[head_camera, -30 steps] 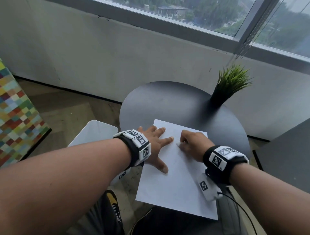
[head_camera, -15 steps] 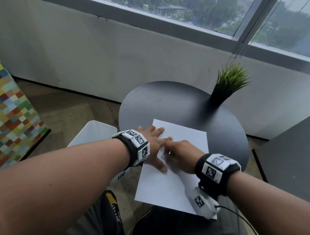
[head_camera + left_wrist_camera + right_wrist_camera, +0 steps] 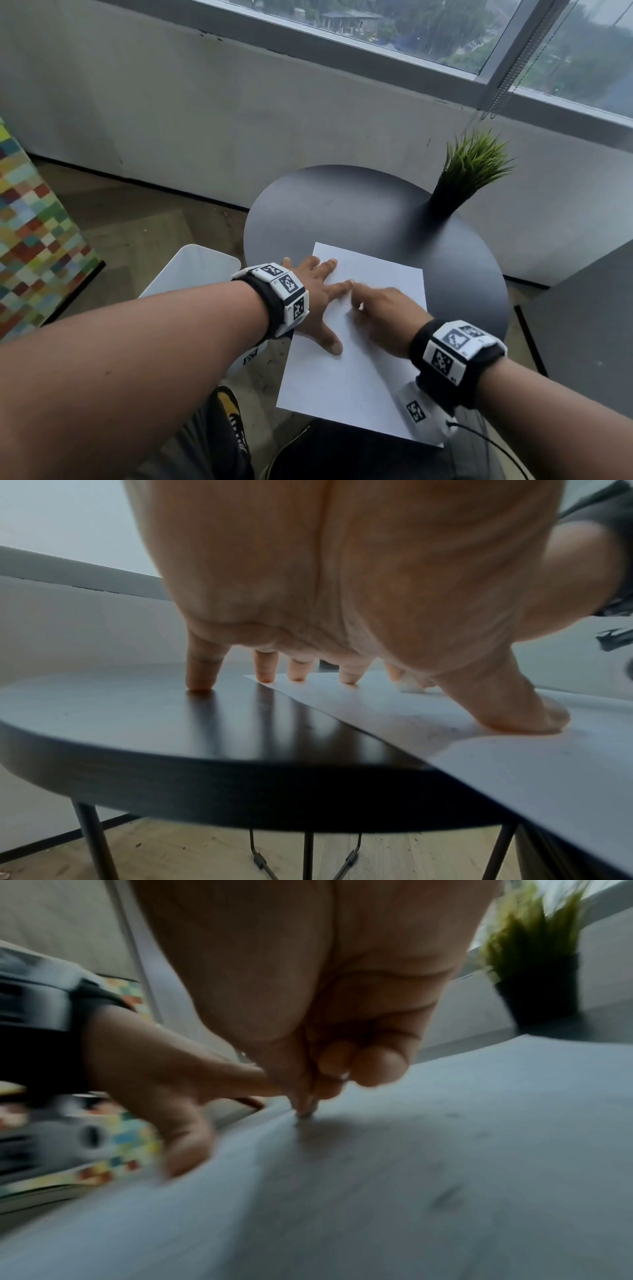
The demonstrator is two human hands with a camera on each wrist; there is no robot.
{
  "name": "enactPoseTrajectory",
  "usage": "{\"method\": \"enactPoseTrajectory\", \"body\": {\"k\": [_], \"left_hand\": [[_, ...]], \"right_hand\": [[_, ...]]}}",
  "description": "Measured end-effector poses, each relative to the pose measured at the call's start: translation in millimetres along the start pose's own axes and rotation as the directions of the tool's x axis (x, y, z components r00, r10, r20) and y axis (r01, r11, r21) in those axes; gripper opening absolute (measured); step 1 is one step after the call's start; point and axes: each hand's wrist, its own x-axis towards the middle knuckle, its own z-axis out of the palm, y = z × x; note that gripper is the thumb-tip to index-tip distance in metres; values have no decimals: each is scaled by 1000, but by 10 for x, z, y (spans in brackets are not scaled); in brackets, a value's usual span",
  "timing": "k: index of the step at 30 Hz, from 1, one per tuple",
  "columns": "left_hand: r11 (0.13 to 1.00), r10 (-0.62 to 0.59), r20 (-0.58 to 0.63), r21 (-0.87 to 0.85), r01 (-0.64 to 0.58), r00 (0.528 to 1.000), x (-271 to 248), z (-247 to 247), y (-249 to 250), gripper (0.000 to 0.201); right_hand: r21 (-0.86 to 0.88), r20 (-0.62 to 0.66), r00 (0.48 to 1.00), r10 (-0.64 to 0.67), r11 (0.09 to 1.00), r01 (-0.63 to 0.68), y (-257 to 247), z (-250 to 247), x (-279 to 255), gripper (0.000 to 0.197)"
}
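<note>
A white sheet of paper (image 3: 342,383) lies on a round black table (image 3: 342,212) and overhangs its near edge. My left hand (image 3: 318,291) rests flat on the sheet's left side, fingers spread, thumb (image 3: 514,712) pressing the paper (image 3: 514,764) and little finger on the bare table (image 3: 171,723). My right hand (image 3: 383,315) is curled, knuckles up, just right of the left index fingertip. In the blurred right wrist view its fingers pinch a small pale object (image 3: 307,1113) whose tip touches the paper (image 3: 445,1150). It shows as a white bit (image 3: 409,689) in the left wrist view.
A potted grass plant (image 3: 469,171) stands at the table's far right edge. A white bin (image 3: 191,270) sits on the floor at the table's left. A patchwork-coloured piece of furniture (image 3: 30,246) is far left, a grey block (image 3: 589,325) at right.
My right hand has slid left and toward me across the paper, ending beside the left index fingertip. The left hand and the sheet have stayed put.
</note>
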Motion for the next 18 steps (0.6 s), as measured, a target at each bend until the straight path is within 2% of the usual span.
{"method": "enactPoseTrajectory", "body": {"k": [2, 3, 6, 8, 10, 12, 14, 16, 18], "left_hand": [[1000, 9, -1, 11, -9, 1000, -3, 4, 0, 120], [1000, 12, 1, 12, -12, 1000, 0, -1, 6, 118], [1000, 6, 13, 5, -6, 1000, 3, -17, 26, 116], [1000, 1, 20, 9, -1, 1000, -1, -23, 24, 117], [1000, 6, 26, 7, -6, 1000, 2, -19, 18, 118], [1000, 5, 28, 20, -5, 1000, 0, -23, 17, 119], [1000, 0, 35, 18, -1, 999, -2, -36, 26, 120], [1000, -4, 36, 13, 3, 999, 7, -41, 40, 120], [1000, -8, 40, 15, 8, 999, 3, -43, 41, 121]], "right_hand": [[-4, 110, 986, -124, 992, 125, -140, 77, -108, 5], [-8, 138, 982, -127, 992, 130, -121, 49, -114, 6], [19, 29, 998, 54, 998, -55, 125, -69, 15, 10], [19, -22, 996, 89, 996, -89, 129, -48, 18, 10], [-3, 38, 999, -14, 1000, 15, -44, 32, -60, 10], [-25, 150, 981, -122, 991, 128, -156, 54, -150, 7], [-12, 149, 987, -56, 998, 58, -42, -30, -96, 6], [18, 59, 996, 65, 998, -66, 117, -86, -45, 9], [10, 38, 996, 76, 997, -76, 81, -52, -83, 11]]}}
